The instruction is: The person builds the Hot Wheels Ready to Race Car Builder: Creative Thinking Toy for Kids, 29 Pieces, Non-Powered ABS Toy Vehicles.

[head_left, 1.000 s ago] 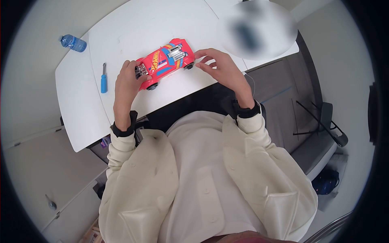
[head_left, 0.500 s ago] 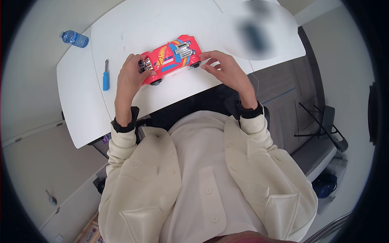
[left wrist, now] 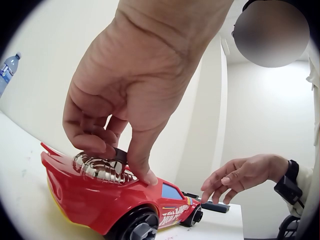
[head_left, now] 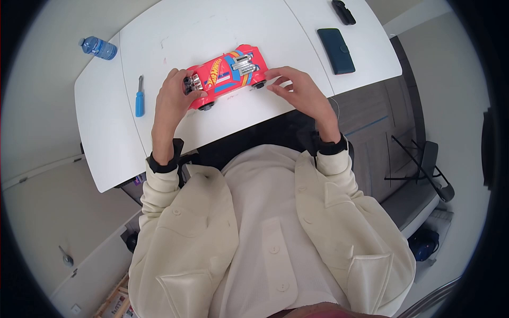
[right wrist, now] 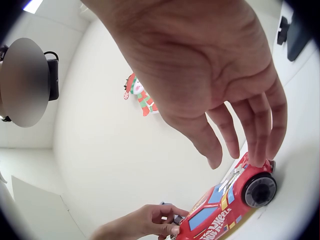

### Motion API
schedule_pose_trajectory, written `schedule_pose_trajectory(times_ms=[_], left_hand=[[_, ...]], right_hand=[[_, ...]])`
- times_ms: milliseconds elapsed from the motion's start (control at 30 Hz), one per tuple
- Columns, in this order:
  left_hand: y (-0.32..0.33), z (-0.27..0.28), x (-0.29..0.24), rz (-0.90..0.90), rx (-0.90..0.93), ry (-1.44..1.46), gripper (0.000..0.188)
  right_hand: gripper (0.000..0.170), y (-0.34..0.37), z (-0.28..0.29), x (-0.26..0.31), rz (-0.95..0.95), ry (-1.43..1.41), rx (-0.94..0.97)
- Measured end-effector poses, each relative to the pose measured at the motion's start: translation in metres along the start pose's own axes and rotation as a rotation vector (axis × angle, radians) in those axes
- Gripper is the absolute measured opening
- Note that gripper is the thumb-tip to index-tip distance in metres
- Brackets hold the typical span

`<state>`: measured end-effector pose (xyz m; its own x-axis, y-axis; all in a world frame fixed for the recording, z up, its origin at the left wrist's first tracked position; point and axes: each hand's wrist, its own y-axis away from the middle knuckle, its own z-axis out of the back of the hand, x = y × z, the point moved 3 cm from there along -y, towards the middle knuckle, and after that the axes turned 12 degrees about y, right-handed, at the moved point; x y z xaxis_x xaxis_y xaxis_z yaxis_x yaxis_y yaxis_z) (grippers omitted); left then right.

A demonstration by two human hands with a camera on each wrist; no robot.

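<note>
A red toy car [head_left: 225,73] with Hot Wheels lettering, blue windows and black wheels stands on the white table [head_left: 212,132]. At its engine end is my left hand [head_left: 172,98], its fingers and thumb gripping around the chrome engine [left wrist: 100,167]. In the left wrist view, a dark piece at the top of the engine sits between those fingertips. My right hand [head_left: 299,90] is at the other end of the car, fingers loosely bent. Its fingertips are right at the red body above the rear wheel [right wrist: 260,190], with the thumb apart.
A blue-handled screwdriver [head_left: 140,98] lies to the left of the car. Beyond it, near the table's left edge, is a water bottle [head_left: 99,47]. A dark flat case with a clasp [head_left: 336,51] and a small black object [head_left: 343,12] lie at the back right.
The head view has shifted slightly, so the car appears a little higher and further right. Both hands stay at its ends. The blurred patch over the dark case is gone.
</note>
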<state>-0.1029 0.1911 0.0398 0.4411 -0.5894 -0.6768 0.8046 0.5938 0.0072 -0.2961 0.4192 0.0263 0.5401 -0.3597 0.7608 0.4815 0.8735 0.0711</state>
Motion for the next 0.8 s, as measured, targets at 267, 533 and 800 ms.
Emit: schedule_pose_trajectory(times_ms=[267,533,800], left_hand=[[0.001,0.001,0.002,-0.022,-0.002,0.024,0.053],[-0.001,0.003,-0.002,0.037,0.012,0.047,0.053],[-0.003,0.004,-0.003,0.079,0.017,0.134,0.056]], right_hand=[[0.032,-0.009,0.048,-0.049,-0.031,0.025,-0.206],[0.032,-0.021,0.115,-0.089,-0.199,0.329,-0.391],[0.035,-0.039,0.135,-0.137,-0.181,0.389,-0.472]])
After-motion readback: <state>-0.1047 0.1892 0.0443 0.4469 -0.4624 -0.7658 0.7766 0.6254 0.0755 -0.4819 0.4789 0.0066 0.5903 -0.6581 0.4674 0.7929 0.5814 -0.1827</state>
